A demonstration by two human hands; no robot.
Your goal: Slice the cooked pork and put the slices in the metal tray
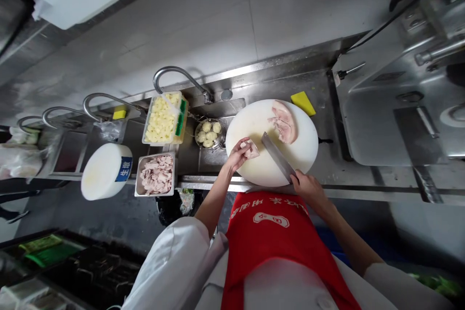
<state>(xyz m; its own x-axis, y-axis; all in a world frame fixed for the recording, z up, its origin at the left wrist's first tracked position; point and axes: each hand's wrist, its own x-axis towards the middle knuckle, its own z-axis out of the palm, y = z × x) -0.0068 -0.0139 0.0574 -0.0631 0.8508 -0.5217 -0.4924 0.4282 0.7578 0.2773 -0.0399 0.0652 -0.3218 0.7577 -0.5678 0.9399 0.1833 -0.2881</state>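
A round white cutting board [269,174] lies in front of me on the steel counter. My left hand [238,155] is closed around pale sliced meat [251,149] over the board's left side. In my right hand [307,185], at the near right edge, is the handle of a cleaver [278,157]. Its broad blade points away and to the left across the board, apart from my left hand. A larger curved piece of pale pink meat [285,123] rests on the far right part of the board, beyond the blade.
Left of the board, peeled potatoes [208,134] sit in a sink bowl. Farther left are a tub of pale chunks [160,121], a steel pan [173,189] of sliced meat, and another round board [101,172]. A yellow sponge [303,103] lies behind; faucets [178,69] arch over the sinks.
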